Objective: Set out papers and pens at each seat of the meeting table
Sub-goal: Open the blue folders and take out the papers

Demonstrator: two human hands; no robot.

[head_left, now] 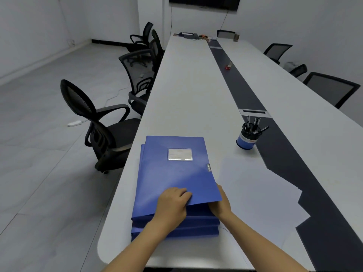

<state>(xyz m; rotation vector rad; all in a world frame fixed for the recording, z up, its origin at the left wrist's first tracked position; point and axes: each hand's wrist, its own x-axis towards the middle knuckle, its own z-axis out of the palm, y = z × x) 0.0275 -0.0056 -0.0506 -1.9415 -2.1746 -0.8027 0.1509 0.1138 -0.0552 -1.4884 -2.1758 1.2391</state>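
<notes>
A stack of blue folders lies at the near end of the long white meeting table. The top blue folder has a clear label pocket and is tilted up at its near edge. My left hand grips that near edge, fingers on top. My right hand holds the folder's near right corner from below, its fingers partly hidden under it. Loose white paper sheets lie to the right of the stack. A blue pen cup with several black pens stands beyond the sheets.
Black mesh office chairs line the table's left side, and more chairs stand along the right. A dark strip runs down the table's middle with a small red object on it. Clutter sits at the far end.
</notes>
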